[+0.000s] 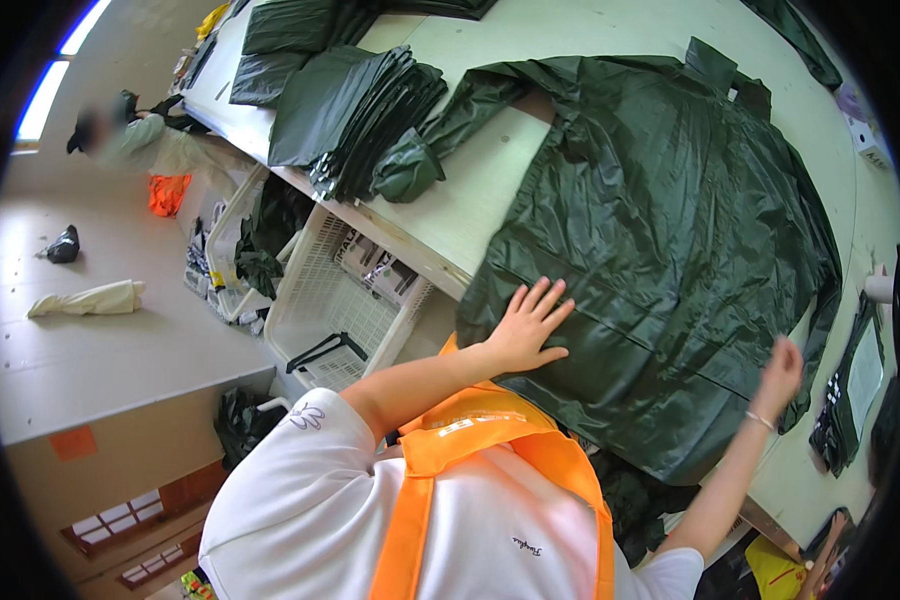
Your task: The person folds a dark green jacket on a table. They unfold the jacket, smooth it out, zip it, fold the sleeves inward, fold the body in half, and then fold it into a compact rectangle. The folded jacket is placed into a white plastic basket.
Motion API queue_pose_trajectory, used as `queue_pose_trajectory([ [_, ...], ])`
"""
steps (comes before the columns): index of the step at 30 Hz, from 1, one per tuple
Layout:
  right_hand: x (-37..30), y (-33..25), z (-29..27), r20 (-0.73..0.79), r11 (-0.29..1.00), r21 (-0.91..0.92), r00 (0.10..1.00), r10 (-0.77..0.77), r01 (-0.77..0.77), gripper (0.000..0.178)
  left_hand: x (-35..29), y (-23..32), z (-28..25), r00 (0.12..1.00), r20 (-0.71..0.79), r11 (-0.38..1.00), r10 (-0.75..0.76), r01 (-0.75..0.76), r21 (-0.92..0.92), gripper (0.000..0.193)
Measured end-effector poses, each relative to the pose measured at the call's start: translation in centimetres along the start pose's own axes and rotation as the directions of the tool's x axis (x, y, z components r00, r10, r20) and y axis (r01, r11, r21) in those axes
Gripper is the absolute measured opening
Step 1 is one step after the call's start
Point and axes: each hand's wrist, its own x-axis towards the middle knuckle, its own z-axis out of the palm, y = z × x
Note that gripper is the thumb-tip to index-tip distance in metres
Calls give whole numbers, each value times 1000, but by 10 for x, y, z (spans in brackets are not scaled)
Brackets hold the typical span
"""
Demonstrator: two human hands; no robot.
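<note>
A dark green, shiny rain jacket (650,220) lies spread on the pale table, its collar at the far end and its hem toward me. One sleeve stretches out to the left, its end beside a stack of dark folded garments. My left hand (530,328) is open, palm down with fingers spread, on the jacket's lower left part. Over the lower right edge, near the other sleeve, is my right hand (782,375). Its fingers are bunched together and slightly blurred; whatever is between them, if anything, is hidden.
The stack of folded dark garments (355,120) stands at the table's far left. Below the left edge is a white plastic basket (315,290) with a black hanger inside. A person (155,140) is at the far left. Dark cloth (850,385) lies on the right.
</note>
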Motion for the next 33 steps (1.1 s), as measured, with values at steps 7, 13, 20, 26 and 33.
queue_pose_trajectory([
  [7, -145, -239, 286, 595, 869, 482, 770, -232, -111, 20, 53, -144, -151, 603, -778, 973, -177, -14, -232, 6],
  [13, -190, -283, 414, 652, 810, 521, 738, -175, -268, 20, 104, -265, -177, 943, -187, 773, -276, 102, -626, 34],
  [20, -177, -290, 323, 826, 826, 326, 564, -12, -461, 13, 85, -216, -174, 999, -21, 507, 42, -40, -861, 23],
  [26, -173, -310, 265, 643, 918, 377, 748, -163, -124, 12, 83, -161, -182, 940, 319, 105, 123, 307, -946, 22],
  [33, -190, -339, 258, 400, 859, 306, 764, -507, 411, 19, 87, -138, -183, 961, 276, 142, 14, 272, -952, 23],
])
